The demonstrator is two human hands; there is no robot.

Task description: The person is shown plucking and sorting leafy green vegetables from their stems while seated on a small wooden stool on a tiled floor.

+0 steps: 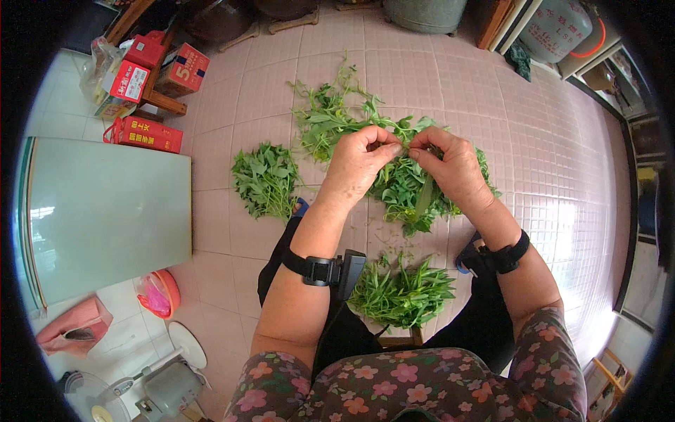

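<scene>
Both my hands meet over the greens, thumbs and forefingers nearly touching. My left hand [357, 166] pinches a thin green stem [405, 143]. From the other side, my right hand [451, 166] grips the same stem, and a long narrow leaf [424, 196] hangs below it. Beneath and behind my hands spreads a loose heap of leafy green vegetables [329, 124] with trailing stems. To the left lies a bunch of broad-leaved greens [266, 179]. Nearer my body, between my legs, sits a pile of narrow-leaved greens [403, 293]. The fingertips partly hide the stem.
Small plant scraps [387, 235] dot the tiled floor [237, 105]. At left stand a pale glass-like panel [111, 211], a red carton [147, 134] and an orange basin [170, 293]. A fan [97, 401] is at lower left. A metal tub [424, 13] stands at the back.
</scene>
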